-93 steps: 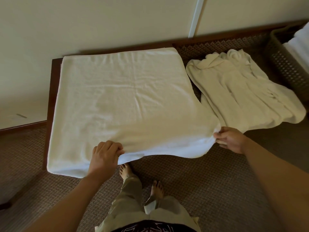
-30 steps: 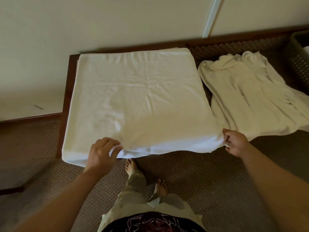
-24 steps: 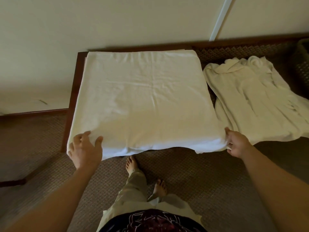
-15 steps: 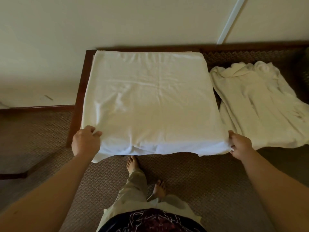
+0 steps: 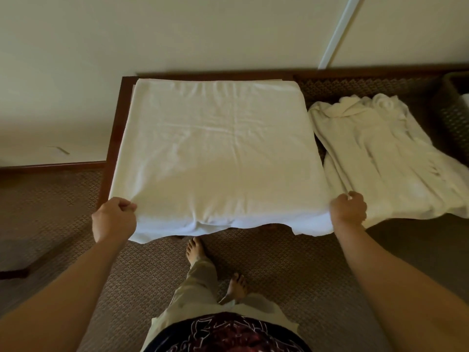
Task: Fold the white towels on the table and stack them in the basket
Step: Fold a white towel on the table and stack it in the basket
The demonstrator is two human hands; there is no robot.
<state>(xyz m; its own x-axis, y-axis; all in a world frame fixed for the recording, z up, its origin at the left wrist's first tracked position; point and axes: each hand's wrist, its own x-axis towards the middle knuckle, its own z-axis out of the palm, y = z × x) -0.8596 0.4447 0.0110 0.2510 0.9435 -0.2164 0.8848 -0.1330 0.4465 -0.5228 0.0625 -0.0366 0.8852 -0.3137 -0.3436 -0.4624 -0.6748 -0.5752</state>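
A large white towel (image 5: 215, 151) lies spread in layers over the dark wooden table (image 5: 115, 128), its near edge hanging over the front. My left hand (image 5: 114, 219) grips the towel's near left corner with curled fingers. My right hand (image 5: 349, 209) grips the near right corner the same way. To the right lies a second, rumpled white towel (image 5: 385, 158). At the far right edge a dark woven basket (image 5: 454, 110) shows in part, with a bit of white cloth inside.
A pale wall runs just behind the table. Patterned brown carpet (image 5: 279, 262) covers the floor, and my bare feet stand close below the towel's near edge. A dark wooden baseboard runs along the wall on the left.
My left hand slid from the middle of the near edge out to the left corner and closed on it. My right hand stayed at the right corner. The view shifted left.
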